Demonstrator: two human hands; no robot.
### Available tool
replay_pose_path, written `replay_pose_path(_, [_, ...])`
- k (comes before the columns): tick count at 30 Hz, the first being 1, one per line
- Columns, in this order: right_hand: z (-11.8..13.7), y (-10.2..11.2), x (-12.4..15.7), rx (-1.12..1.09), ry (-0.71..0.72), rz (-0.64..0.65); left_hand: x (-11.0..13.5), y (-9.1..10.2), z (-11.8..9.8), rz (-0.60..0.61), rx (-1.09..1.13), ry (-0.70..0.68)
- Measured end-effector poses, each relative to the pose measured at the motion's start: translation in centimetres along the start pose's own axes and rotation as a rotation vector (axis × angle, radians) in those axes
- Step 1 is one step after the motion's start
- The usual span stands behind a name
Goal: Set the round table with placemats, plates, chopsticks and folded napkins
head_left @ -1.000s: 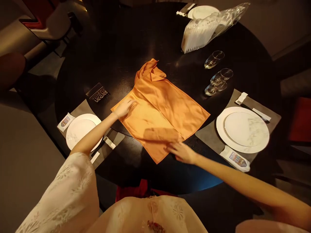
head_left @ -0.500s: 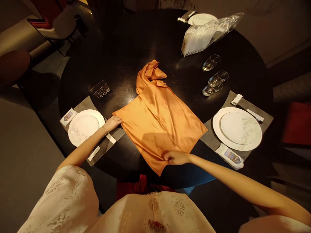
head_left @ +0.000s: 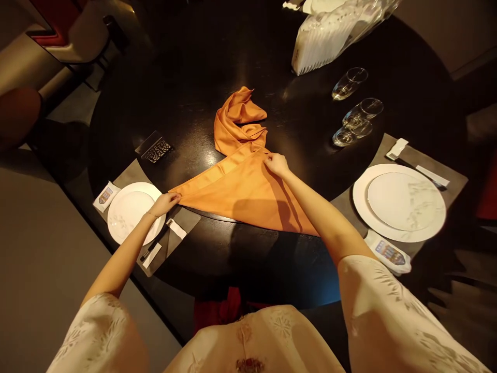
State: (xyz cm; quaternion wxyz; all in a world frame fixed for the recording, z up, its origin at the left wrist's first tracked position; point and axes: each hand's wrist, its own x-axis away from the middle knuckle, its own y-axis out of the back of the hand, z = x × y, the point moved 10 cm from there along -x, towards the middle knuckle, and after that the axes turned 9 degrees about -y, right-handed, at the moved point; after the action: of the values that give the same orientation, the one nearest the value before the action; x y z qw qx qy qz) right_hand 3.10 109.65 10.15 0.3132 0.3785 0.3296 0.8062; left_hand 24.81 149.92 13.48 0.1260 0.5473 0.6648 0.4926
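The right hand (head_left: 277,164) has swung up from the near corner, its fingers (head_left: 271,158) clamped on the upper edge of the orange satin napkin (head_left: 244,194), now a triangle on the black bench (head_left: 217,259). The left hand (head_left: 166,203) pinches the left corner. Folding seems in hand; the next move calls for flattening the crease.

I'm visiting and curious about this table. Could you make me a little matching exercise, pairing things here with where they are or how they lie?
Things:
1. Left hand
2. Right hand
3. Orange satin napkin
4. Three glasses

Places and states:
A. On the dark tabletop, toward the right
B. Spread in a triangle, one end bunched
C. At the napkin's left corner, over a white plate
D. At the napkin's upper edge

Pairs: 1-C, 2-D, 3-B, 4-A
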Motion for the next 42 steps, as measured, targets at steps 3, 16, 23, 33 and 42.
replay_pose_path(3, [2.8, 1.0, -0.8, 0.064, 0.122, -0.088, -0.3, -0.4, -0.1, 0.049, -0.034, -0.012])
replay_pose_path(16, [20.0, 2.6, -14.5, 0.085, 0.237, -0.207, -2.1, -1.0, -1.8, 0.044, -0.044, -0.005])
replay_pose_path(23, [14.3, 4.3, -12.4, 0.037, 0.353, -0.141, -1.6, -0.7, -1.5, 0.035, -0.032, -0.024])
replay_pose_path(33, [2.3, 1.8, -4.7, 0.131, 0.131, -0.032, -1.3, -1.1, -0.3, -0.015, -0.04, 0.008])
replay_pose_path(42, [6.2, 2.1, -2.0, 0.083, 0.16, -0.257, -1.3, -0.1, -1.4, -0.165, -0.204, -0.024])
